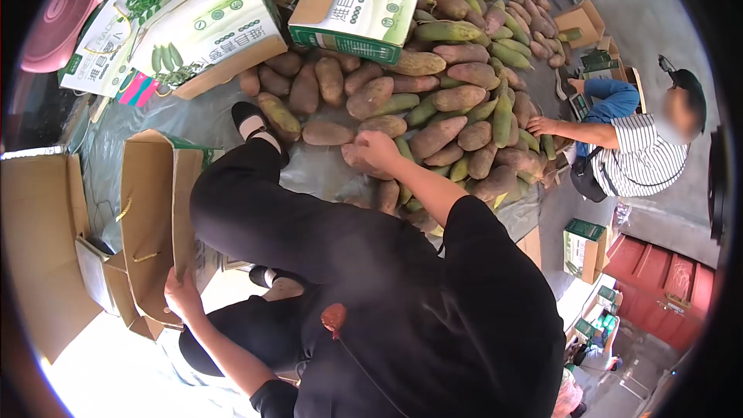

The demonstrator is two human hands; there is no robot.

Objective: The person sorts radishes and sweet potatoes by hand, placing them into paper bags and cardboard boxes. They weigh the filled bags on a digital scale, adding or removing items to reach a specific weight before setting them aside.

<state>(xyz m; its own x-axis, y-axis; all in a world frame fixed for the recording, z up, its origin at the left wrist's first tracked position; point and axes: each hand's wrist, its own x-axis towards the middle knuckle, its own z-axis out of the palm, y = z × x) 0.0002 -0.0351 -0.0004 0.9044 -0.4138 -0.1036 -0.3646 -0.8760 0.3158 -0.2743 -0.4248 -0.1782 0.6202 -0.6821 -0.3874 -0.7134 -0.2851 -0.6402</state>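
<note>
My right hand [377, 152] is closed over a soil-brown radish [357, 161] at the near edge of a big pile of green and brown radishes [457, 99]. Another brown radish [326, 134] lies just beside it. At the lower left, my left hand [183, 294] grips the edge of an open cardboard box [147, 217], which has yellow rope handles on its inner walls. My fingers there are partly hidden by the cardboard.
Printed green-and-white cartons [205, 35] stand along the top, near a pink basin [70, 11]. A co-worker in a striped shirt [642, 159] reaches into the pile's far side. More boxes [584, 250] stand at right, near a red door [658, 282]. Plastic sheeting [143, 112] covers the ground.
</note>
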